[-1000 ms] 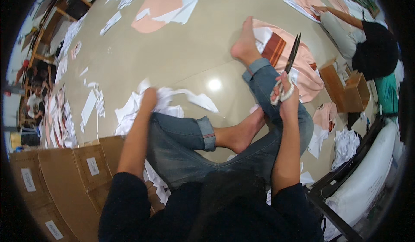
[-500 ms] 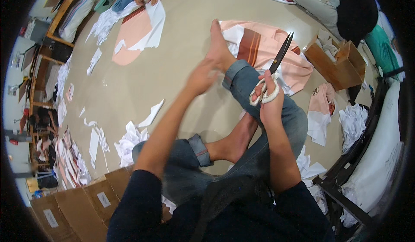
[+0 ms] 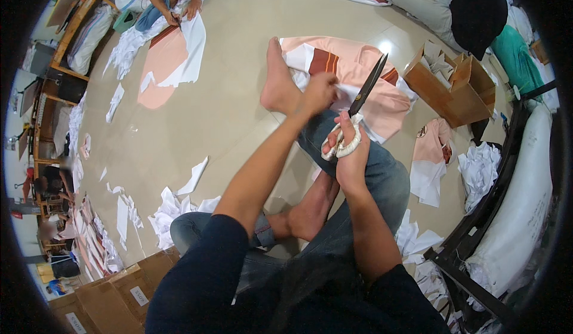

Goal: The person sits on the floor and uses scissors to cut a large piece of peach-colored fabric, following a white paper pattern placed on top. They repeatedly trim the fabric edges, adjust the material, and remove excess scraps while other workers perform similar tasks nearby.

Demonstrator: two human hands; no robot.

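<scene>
The right hand (image 3: 349, 155) grips scissors (image 3: 358, 98) so they point safely away over the pink cloth (image 3: 355, 65); I can't tell the left hand's (image 3: 321, 92) grip there.

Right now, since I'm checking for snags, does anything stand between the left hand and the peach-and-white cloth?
Nothing visible does: the left hand overlaps the peach-and-white cloth in this view, though blur hides whether they touch. The bare foot lies left of it, the scissors in the right hand to its right.

Garment workshop, cut fabric panels (image 3: 161, 65) (peach and white), floor scraps (image 3: 170, 212), scissors (image 3: 368, 86)
</scene>
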